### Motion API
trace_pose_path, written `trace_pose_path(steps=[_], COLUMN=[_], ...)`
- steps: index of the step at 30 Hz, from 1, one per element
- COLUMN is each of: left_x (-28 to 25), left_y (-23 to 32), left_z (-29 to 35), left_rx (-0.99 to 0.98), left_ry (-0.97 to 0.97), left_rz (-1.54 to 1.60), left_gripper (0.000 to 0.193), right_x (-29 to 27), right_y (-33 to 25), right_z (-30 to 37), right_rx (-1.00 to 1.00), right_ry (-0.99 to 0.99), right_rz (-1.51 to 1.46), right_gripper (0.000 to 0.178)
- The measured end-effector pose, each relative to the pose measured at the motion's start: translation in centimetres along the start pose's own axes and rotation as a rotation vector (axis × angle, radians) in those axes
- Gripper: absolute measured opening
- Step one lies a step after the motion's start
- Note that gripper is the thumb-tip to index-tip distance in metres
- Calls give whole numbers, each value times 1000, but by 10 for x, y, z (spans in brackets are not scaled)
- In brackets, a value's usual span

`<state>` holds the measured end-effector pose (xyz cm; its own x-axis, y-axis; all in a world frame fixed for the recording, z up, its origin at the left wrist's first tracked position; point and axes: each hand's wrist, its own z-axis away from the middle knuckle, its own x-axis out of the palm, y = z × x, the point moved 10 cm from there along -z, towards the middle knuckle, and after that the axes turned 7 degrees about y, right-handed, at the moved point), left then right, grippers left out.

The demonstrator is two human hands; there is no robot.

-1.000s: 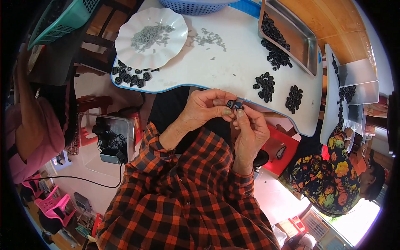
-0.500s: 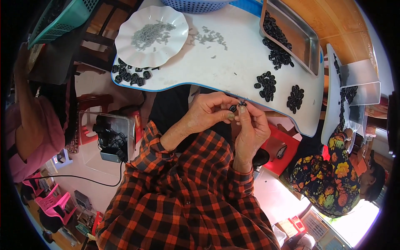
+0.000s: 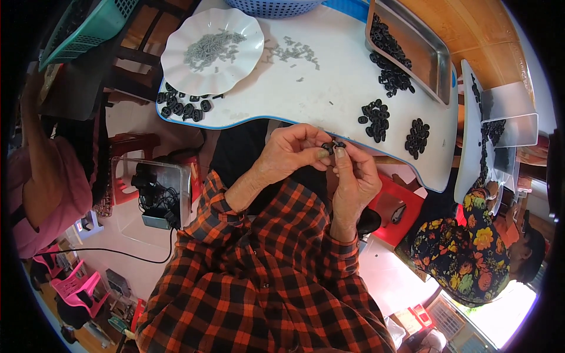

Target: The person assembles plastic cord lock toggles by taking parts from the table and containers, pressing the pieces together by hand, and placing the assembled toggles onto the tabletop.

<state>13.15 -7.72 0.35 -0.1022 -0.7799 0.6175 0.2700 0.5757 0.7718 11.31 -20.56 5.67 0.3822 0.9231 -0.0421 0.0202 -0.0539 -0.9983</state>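
Observation:
My left hand [image 3: 292,154] pinches a small black plastic piece [image 3: 327,146] between thumb and fingers, just off the table's front edge. Right beside it, my right hand [image 3: 353,176] holds another small black piece [image 3: 340,145] between thumb and forefinger. The two pieces sit very close together; whether they touch is too small to tell. Beyond my hands, on the white table [image 3: 282,97], lie two piles of oval black pieces, one pile [image 3: 376,120] nearer and another [image 3: 417,139] farther right. A group of black pieces [image 3: 183,108] lies at the left corner.
A white scalloped plate [image 3: 250,62] holds short grey translucent pins, with more loose pins [image 3: 294,50] beside it. A steel tray [image 3: 432,65] of black pieces stands at the far right, a blue basket [image 3: 276,8] at the back. Co-workers sit left and right.
My fingers have shifted slightly around the two black pieces, the left fingertips moving a little up and left. The rest of the scene looks nearly the same.

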Motion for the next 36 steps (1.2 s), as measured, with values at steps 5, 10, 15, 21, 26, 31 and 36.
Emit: trace_pose_path(steps=[5, 10, 15, 21, 26, 31, 36], left_x=[-3, -3, -5, -3, -1, -1, 1], left_y=[2, 4, 7, 8, 9, 10, 16], left_z=[0, 2, 1, 3, 3, 3, 4], left_rx=[55, 106, 100, 68, 79, 91, 109], left_ry=[70, 69, 67, 25, 1, 3, 5], left_rz=[37, -56, 8, 81, 71, 45, -48], left_gripper=[25, 29, 30, 30, 30, 30, 30], right_x=[0, 6, 1, 1, 1, 2, 4], right_y=[4, 0, -1, 1, 3, 5, 4], right_z=[2, 5, 4, 5, 5, 5, 5], right_rx=[-21, 30, 54, 96, 118, 98, 87], right_ry=[24, 34, 15, -13, -29, -26, -50], right_rz=[-6, -78, -57, -52, 1, 5, 4], right_gripper=[11, 10, 10, 11, 11, 10, 9])
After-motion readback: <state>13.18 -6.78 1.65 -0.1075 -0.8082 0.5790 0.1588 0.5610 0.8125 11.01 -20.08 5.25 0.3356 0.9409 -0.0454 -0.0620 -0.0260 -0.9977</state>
